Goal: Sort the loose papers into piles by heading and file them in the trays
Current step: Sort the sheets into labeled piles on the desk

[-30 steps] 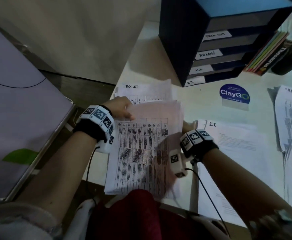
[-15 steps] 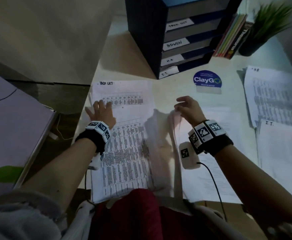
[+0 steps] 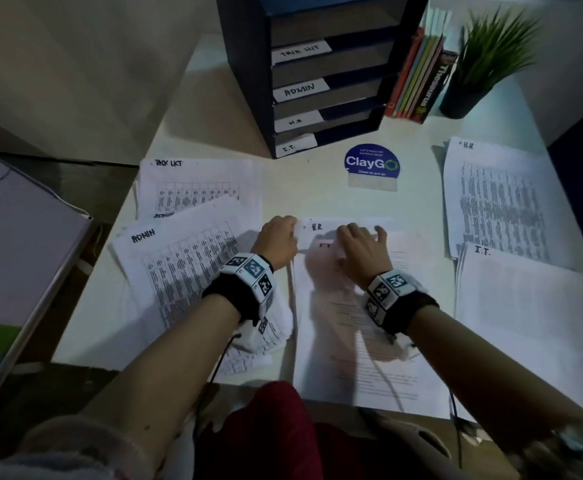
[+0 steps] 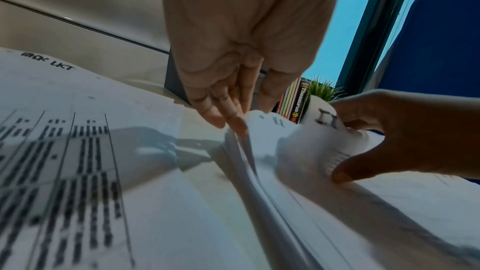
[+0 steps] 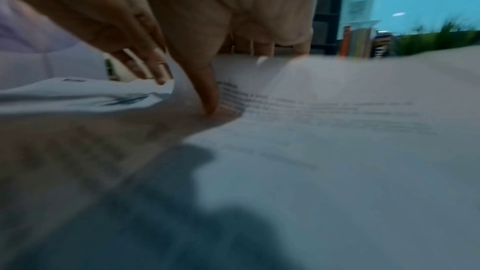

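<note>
The loose paper stack (image 3: 355,341) lies in front of me on the white desk (image 3: 317,188). My right hand (image 3: 359,249) pinches its top sheet, headed I.T. (image 4: 309,141), and curls the sheet's top edge back. A sheet headed H.R (image 3: 317,227) shows underneath. My left hand (image 3: 279,239) pinches the stack's top-left corner (image 4: 241,141) between fingers and thumb. The dark tray unit (image 3: 245,81) stands at the back, its trays labelled TASK LIST, ADMIN, H.R and I.T.
Sorted piles lie around: TASK LIST (image 3: 200,181) back left, ADMIN (image 3: 179,265) left, H.R (image 3: 490,202) right, I.T. (image 3: 525,306) near right. Books (image 3: 418,74) and a potted plant (image 3: 484,64) stand right of the trays. A ClayGo sticker (image 3: 371,164) is mid-desk.
A second ago both hands held a raised bundle on the left. The left hand then lay flat on the ADMIN sheet; now it has moved right to the centre stack, where the right hand curls the top sheet.
</note>
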